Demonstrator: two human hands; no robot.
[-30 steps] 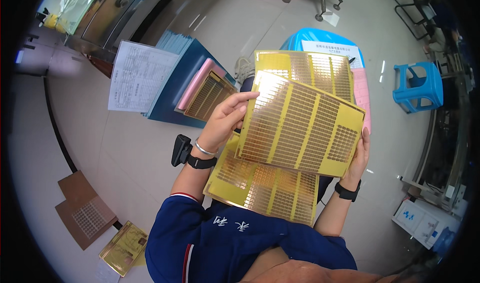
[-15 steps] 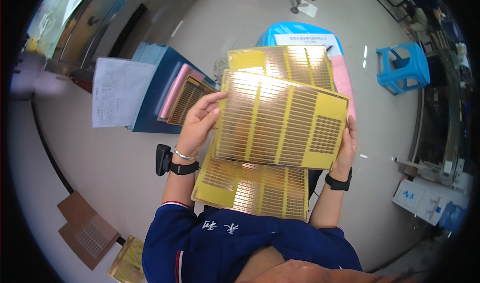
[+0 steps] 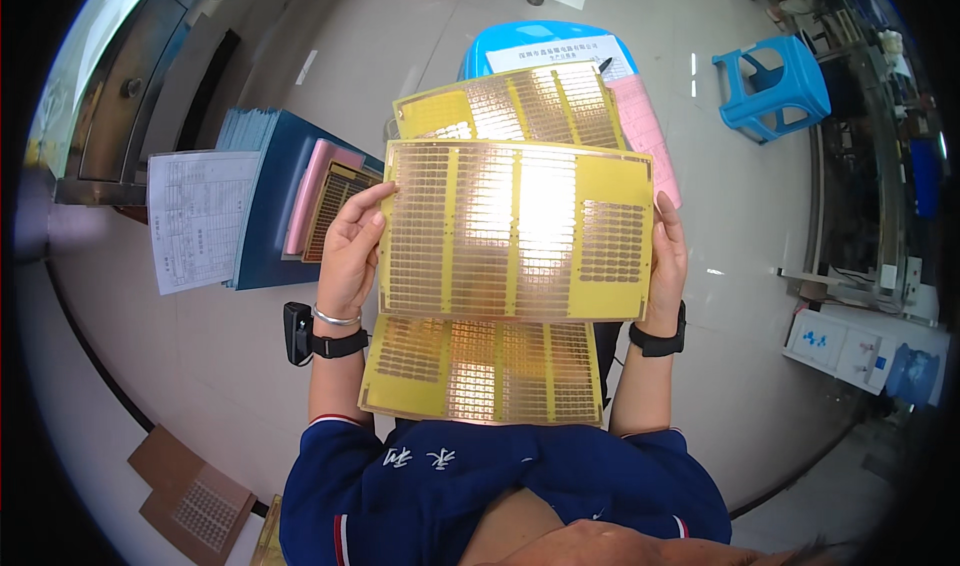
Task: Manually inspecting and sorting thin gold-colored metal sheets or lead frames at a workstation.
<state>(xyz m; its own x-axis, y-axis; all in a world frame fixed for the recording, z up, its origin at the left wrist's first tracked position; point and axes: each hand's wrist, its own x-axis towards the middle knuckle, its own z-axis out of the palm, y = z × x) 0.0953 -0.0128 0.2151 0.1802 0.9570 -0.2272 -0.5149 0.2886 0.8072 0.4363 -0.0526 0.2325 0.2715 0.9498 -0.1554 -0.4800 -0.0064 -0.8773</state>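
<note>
I hold a yellow circuit board panel with rows of shiny copper patterns in front of me. My left hand grips its left edge, thumb and fingers closed on it. Around the right edge is my right hand, its fingers partly hidden behind the panel. A second panel lies closer to my body, its far part covered by the held one. Beyond the held panel, another yellow panel lies tilted over a pink sheet, at least one more edge showing beneath it.
A blue stool carries a printed paper and a pen. To the left, a blue case bears pink packing and a smaller panel. Another blue stool stands right; brown cardboard lies lower left.
The held panel has levelled out from a tilt, and a bright glare now crosses its middle. Both hands keep their grip. The whole view has shifted a little.
</note>
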